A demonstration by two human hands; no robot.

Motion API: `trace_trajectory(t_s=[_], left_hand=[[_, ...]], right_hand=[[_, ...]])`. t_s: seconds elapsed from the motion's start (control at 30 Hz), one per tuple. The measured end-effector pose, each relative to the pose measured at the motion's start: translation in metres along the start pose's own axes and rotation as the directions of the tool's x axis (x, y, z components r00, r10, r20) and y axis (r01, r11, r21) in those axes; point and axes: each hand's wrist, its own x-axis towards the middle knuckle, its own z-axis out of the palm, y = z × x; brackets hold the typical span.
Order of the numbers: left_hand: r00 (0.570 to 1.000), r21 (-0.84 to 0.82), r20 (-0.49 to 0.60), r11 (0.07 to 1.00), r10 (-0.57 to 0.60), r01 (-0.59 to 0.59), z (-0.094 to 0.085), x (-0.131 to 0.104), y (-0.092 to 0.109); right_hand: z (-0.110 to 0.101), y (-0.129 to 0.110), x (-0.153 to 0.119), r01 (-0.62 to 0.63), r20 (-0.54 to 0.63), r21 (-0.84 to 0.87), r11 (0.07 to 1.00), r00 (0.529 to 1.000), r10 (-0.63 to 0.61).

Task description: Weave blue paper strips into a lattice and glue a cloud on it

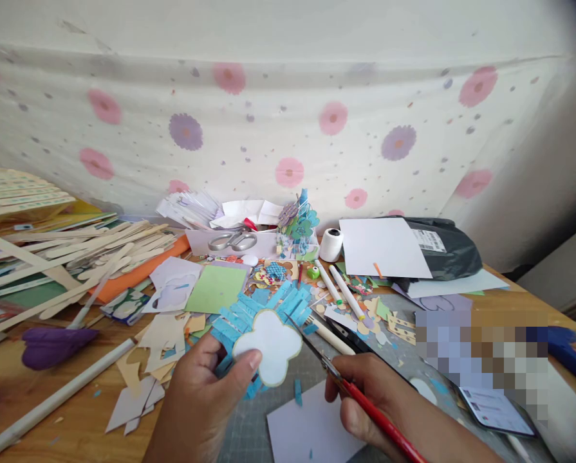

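My left hand pinches a white cloud-shaped paper piece with the thumb on its face. Blue painted strips fan out behind that piece, past its edges. My right hand is closed around a thin red-handled tool with a narrow dark metal end. The tool's tip reaches the strips by the upper right edge of the white piece. Below the hands, a white sheet lies on the grey cutting mat, with a small blue scrap on it.
Wooden sticks are piled at the left, near a purple-tipped brush. Silver-handled scissors, a white thread spool and markers stand or lie behind the hands. A phone lies at the right.
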Motion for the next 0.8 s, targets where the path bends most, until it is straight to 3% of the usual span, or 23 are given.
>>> trace_trajectory(t_s=[0.1, 0.37, 0.47, 0.67, 0.8], left_hand=[[0.996, 0.087, 0.093, 0.996, 0.006, -0.014, -0.006, 0.003, 0.0], [0.998, 0.123, 0.063, 0.992, 0.023, -0.031, -0.006, 0.003, 0.001], [0.998, 0.038, 0.055, 0.999, 0.01, -0.012, -0.003, 0.003, 0.003], [0.986, -0.222, 0.146, 0.968, -0.082, 0.113, 0.003, 0.003, 0.001], [0.964, -0.307, 0.229, 0.93, -0.135, 0.203, 0.006, -0.003, -0.005]], right_hand=[[0.002, 0.004, -0.001, -0.025, -0.001, -0.031, 0.999, 1.0, 0.025], [-0.002, -0.007, 0.001, -0.021, -0.015, -0.035, 0.999, 1.0, 0.021], [-0.002, -0.013, 0.003, -0.008, -0.009, 0.0, 1.0, 1.0, 0.008], [0.005, -0.013, 0.004, -0.087, 0.068, 0.152, 0.985, 0.995, 0.078], [0.011, -0.006, 0.008, -0.056, 0.022, 0.173, 0.983, 0.998, 0.053]])
